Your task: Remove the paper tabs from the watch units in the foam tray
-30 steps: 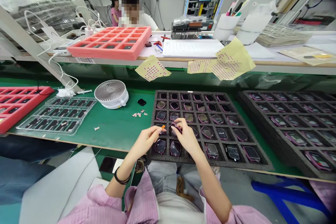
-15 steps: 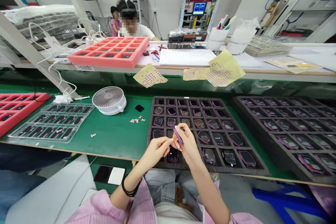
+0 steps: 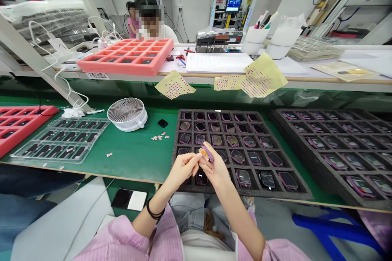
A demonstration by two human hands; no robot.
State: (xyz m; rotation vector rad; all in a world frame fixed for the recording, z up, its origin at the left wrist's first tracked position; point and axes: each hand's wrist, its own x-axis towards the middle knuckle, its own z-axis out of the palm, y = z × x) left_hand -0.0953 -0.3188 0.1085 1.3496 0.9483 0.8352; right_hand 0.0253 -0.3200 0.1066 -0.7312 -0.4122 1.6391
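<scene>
My right hand grips a small purple watch-like case on its edge, above the near part of a dark foam tray. My left hand is pinched at the case's left side, its fingertips at a small orange piece. Whether the orange piece is loose or attached to the case cannot be made out. Purple-rimmed devices lie in the tray's compartments, some hidden behind my hands.
A round white fan, a black device and small pale pieces lie left of the tray. Further left are a clear tray and a red tray. Another foam tray stands right. A person sits across the shelf.
The view has shifted slightly. The purple case has tilted a little between my hands, and more of the orange piece's side shows. Both hands keep their grip.
</scene>
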